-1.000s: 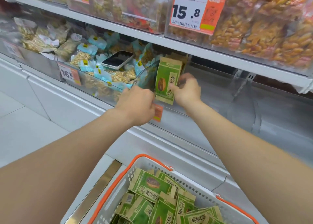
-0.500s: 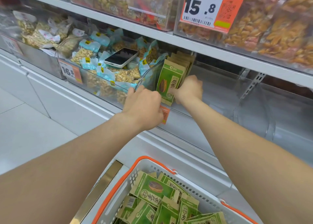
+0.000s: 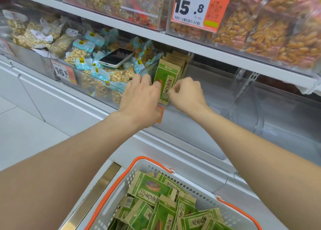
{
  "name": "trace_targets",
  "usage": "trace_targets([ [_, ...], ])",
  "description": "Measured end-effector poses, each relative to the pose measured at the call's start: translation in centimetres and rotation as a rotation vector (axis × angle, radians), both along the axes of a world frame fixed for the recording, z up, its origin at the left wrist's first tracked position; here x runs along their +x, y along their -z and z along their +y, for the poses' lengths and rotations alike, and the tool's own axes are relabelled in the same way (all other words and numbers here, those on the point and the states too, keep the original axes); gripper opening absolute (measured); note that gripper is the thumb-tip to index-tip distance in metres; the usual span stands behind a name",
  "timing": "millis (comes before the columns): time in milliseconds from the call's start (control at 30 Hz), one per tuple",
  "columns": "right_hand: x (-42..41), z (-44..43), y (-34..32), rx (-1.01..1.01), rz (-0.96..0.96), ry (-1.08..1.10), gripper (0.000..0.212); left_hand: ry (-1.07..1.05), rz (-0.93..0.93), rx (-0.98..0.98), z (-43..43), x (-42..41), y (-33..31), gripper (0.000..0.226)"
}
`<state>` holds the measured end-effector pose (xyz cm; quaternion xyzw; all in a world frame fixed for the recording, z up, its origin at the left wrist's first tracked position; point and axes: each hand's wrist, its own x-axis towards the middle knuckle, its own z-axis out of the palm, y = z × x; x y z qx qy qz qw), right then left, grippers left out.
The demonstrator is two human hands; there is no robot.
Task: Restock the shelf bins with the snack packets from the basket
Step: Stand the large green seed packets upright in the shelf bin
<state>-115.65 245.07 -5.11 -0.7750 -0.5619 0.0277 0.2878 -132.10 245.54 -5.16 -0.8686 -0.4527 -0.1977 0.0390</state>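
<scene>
A row of green and brown snack packets [image 3: 169, 76] stands upright at the left end of a clear shelf bin [image 3: 246, 97]. My left hand [image 3: 140, 97] curls its fingers round the left edge of the front packet. My right hand [image 3: 186, 95] pinches that packet's right edge, low down. Below, a white basket with an orange rim [image 3: 199, 191] holds several more green packets [image 3: 152, 191] lying loose.
A phone [image 3: 116, 57] lies on blue-labelled nut bags [image 3: 83, 52] in the bin to the left. The upper shelf carries bins of orange snacks [image 3: 271, 31] and a 15.8 price tag [image 3: 198, 7]. The rest of the clear bin stretches to the right.
Both hands have closed in on the front packet and set it lower against the row in the bin. My left hand now touches its left edge.
</scene>
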Motion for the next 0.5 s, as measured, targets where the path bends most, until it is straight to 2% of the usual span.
trace_targets([
  [100, -1.0, -5.0, -0.8, 0.145, -0.134, -0.122, 0.017, 0.057, -0.165, -0.178, -0.8, 0.2, -0.3, 0.013],
  [167, -1.7, -8.9, -1.2, 0.154, -0.267, -0.187, 0.017, 0.155, -0.147, -0.386, -1.7, 0.2, -0.1, 0.017],
  [233, -2.2, -12.8, -1.2, -0.003, -0.457, -0.267, 0.021, 0.301, 0.062, -0.644, -3.2, 0.4, 0.5, 0.016],
  [300, -2.2, -15.8, -0.4, -0.273, -0.608, -0.387, 0.018, 0.392, 0.343, -0.86, -4.9, 0.8, 1.7, 0.007],
  [400, -1.3, -18.4, 1.5, -0.603, -0.662, -0.522, 0.027, 0.421, 0.697, -0.913, -7.7, 2.4, 4.6, 0.021],
  [500, -0.2, -19.6, 2.9, -0.788, -0.724, -0.603, 0.03, 0.424, 0.896, -0.863, -10.4, 4.0, 8.3, 0.035],
])
